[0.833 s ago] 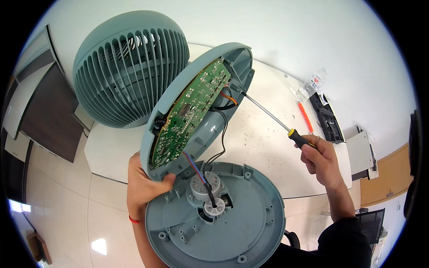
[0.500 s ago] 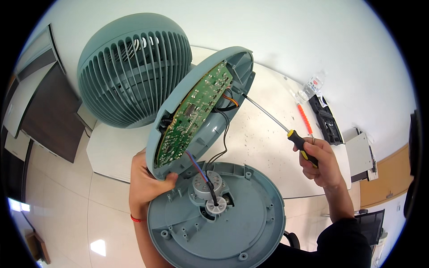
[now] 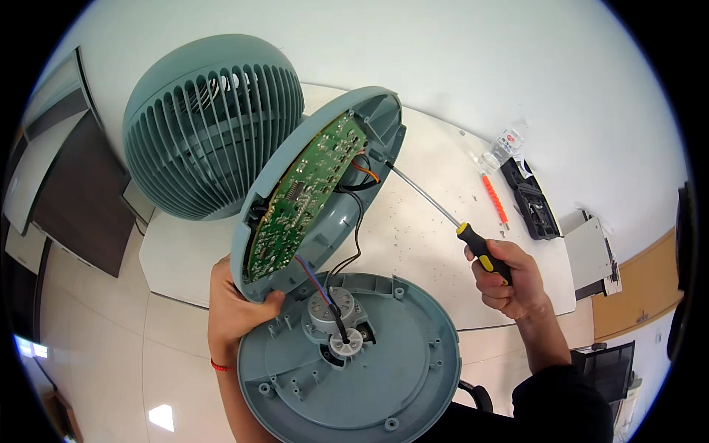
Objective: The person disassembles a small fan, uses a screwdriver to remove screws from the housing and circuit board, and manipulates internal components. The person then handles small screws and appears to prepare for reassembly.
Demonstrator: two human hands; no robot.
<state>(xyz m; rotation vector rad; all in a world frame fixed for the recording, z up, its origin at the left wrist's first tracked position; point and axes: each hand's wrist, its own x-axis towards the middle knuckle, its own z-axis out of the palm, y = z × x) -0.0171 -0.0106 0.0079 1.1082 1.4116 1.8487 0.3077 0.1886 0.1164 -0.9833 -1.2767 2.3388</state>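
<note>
My left hand (image 3: 240,304) grips the lower left edge of a grey-green fan base cover (image 3: 347,221), its thumb over the rim. The cover is tilted up and carries a green circuit board (image 3: 306,199). Wires run from it to a round motor (image 3: 330,310) on the round base plate (image 3: 369,384), which lies over my left forearm. In my right hand (image 3: 513,280) is a screwdriver (image 3: 476,244) with a black and yellow handle, held closed in the fingers. Its tip meets the cover's inner right side; whether a screw sits there is too small to tell.
A ribbed grey-green fan head (image 3: 214,133) stands on the white table (image 3: 436,280) behind the cover. At the table's right lie an orange-handled tool (image 3: 495,199), a black tool case (image 3: 532,203) and a clear plastic bottle (image 3: 504,148). Small crumbs are scattered mid-table.
The cover, base plate and both hands sit slightly further left in view. The screwdriver stays against the same part of the cover, and both grips are unchanged.
</note>
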